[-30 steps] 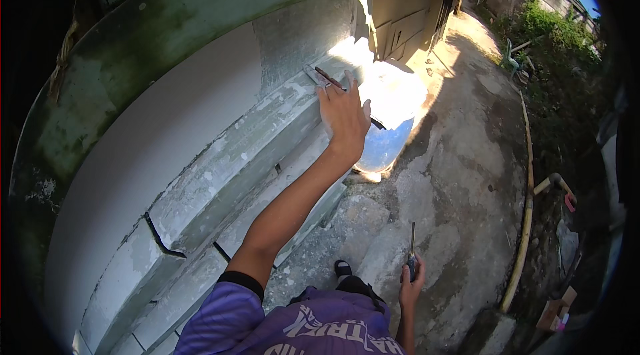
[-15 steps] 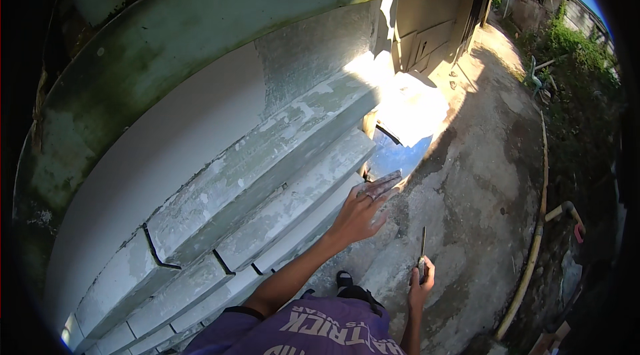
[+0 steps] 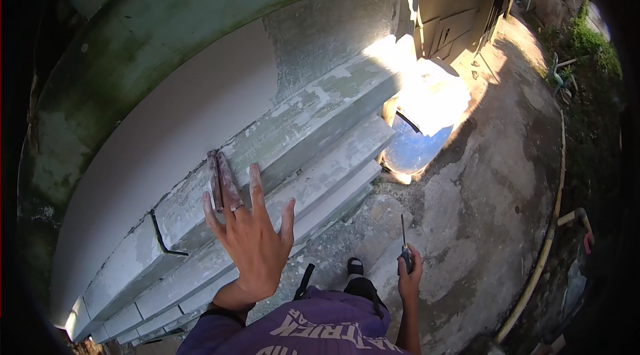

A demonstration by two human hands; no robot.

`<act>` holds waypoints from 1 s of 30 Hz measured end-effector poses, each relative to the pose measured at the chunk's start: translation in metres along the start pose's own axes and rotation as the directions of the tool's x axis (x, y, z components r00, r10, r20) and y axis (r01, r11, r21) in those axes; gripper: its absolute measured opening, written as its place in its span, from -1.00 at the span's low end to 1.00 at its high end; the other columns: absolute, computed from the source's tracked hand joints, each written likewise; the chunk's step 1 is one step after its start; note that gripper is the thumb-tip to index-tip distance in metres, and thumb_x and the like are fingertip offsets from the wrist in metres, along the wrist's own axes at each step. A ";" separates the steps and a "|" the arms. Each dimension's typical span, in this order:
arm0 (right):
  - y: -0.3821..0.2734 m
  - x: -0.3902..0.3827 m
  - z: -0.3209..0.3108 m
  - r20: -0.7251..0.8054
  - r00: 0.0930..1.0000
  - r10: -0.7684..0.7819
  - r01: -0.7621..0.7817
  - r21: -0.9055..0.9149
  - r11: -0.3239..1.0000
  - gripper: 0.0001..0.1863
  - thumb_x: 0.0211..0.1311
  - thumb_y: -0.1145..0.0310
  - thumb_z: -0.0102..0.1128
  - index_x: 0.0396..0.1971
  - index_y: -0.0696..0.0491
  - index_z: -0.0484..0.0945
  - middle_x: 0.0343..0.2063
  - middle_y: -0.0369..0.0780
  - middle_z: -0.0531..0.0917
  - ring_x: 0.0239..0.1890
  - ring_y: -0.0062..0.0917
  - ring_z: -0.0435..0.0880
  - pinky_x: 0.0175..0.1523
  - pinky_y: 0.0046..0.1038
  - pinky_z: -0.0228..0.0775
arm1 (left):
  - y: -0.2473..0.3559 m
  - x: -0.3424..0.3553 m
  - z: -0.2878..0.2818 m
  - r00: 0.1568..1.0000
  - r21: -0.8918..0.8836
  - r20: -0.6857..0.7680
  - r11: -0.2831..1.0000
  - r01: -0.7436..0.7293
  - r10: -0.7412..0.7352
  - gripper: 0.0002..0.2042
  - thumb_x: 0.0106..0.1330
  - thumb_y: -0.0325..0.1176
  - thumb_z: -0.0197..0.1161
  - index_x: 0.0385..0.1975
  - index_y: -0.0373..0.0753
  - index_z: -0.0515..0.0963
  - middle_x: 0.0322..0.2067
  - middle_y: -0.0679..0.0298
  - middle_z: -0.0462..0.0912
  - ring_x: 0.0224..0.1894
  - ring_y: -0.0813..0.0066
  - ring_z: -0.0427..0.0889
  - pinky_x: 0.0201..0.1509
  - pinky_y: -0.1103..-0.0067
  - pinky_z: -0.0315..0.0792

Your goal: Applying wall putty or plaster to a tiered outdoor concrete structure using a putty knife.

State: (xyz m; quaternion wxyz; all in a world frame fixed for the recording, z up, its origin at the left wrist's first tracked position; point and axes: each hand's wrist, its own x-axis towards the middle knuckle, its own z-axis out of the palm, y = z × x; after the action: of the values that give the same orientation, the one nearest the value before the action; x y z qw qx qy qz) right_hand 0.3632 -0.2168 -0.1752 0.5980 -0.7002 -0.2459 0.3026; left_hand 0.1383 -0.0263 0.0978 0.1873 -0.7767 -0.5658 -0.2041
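Over the stepped, patchy grey-white mouldings (image 3: 200,215), my left hand (image 3: 257,248) is stretched out with its fingers spread. Two of its middle fingers are covered by reddish-brown, dusty sleeve-like strips (image 3: 225,182); the other fingertips look whitish with dust. Whether the fingertips touch the upper moulding I cannot tell. Lower right, my right hand (image 3: 411,265) is closed round the dark handle of a screwdriver (image 3: 403,242). Its thin shaft points up and away from me, above the concrete floor.
A blue drum (image 3: 417,145) with a sunlit top stands at the far end of the mouldings. A green, stained curved surface (image 3: 153,42) overhangs the pale wall (image 3: 180,108). A pipe (image 3: 533,288) runs along the right side of the concrete path (image 3: 480,208), beside plants.
My left hand has moved left and nearer, from beside the blue drum to over the mouldings, with fingers more spread. My right hand has shifted slightly left with the screwdriver. The view has shifted.
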 end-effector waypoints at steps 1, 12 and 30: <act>0.001 -0.001 -0.003 -0.003 1.000 0.019 -0.018 0.022 1.000 -0.57 0.30 0.47 0.13 0.18 0.12 0.41 -0.30 -0.32 0.52 -0.31 -0.70 0.44 -0.18 -0.60 0.32 | 0.008 0.006 0.001 1.000 0.002 -0.020 1.000 0.007 -0.007 -0.33 0.29 0.00 0.20 0.33 -0.24 0.29 0.11 -0.31 0.41 0.35 -0.08 0.25 0.47 0.09 -0.16; 0.015 -0.027 -0.050 -0.265 0.962 -0.067 0.071 0.006 0.997 -0.59 0.32 0.55 0.06 0.17 0.13 0.40 -0.28 -0.35 0.50 -0.47 -0.77 0.31 -0.41 -0.68 0.14 | 0.192 0.123 0.084 0.866 -0.378 -0.334 0.789 -0.485 0.372 -0.39 0.34 0.06 0.10 0.22 -0.30 0.40 0.11 -0.31 0.47 0.26 -0.11 0.40 0.45 0.16 -0.05; 0.052 -0.033 -0.035 -0.330 0.925 -0.190 0.167 -0.098 0.981 -0.55 0.26 0.56 0.16 0.17 0.13 0.40 -0.30 -0.34 0.52 -0.44 -0.76 0.40 -0.40 -0.69 0.21 | 0.003 -0.161 0.279 0.534 -0.861 0.342 0.485 -0.150 0.773 -0.42 0.38 -0.25 0.16 0.40 0.03 0.18 0.27 0.23 0.42 0.29 0.26 0.39 0.33 0.11 0.03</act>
State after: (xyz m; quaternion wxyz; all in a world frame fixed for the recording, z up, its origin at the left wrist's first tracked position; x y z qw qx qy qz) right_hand 0.3641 -0.2725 -0.2186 0.6322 -0.7362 -0.2128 0.1139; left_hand 0.1259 -0.0107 -0.2240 -0.3277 -0.9239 -0.1936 -0.0396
